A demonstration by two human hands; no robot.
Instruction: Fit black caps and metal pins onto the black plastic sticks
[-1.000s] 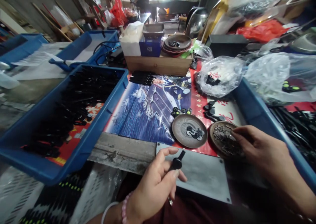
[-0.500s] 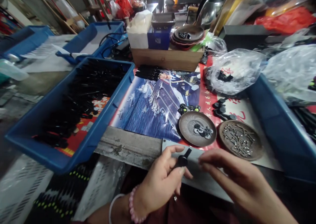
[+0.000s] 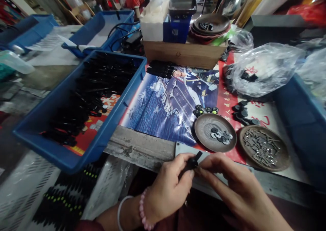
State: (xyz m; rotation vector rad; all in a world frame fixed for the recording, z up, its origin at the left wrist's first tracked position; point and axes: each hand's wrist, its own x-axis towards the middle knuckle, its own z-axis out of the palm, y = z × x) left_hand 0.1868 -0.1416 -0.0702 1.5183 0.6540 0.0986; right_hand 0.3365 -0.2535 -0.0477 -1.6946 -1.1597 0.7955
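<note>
Between the left hand (image 3: 170,185) and right hand (image 3: 233,183), a smooth, plastic-looking black part (image 3: 194,160). Beyond the right hand, shiny metal fasteners (image 3: 263,148) in a matt brown dish (image 3: 285,153); farther off, a crinkled plastic bag (image 3: 277,71). Beyond the left hand — a glossy printed sheet (image 3: 160,114) and a rough grey ledge (image 3: 142,145); to its left, a smooth blue plastic bin (image 3: 102,139).

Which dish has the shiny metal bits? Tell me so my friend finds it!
Find the big poster with blue sea. Toward its near right side, a round brown dish holds small black and grey discs. Your dish sits just right of that one, also round and brown, but full of thin silver pins.
</note>
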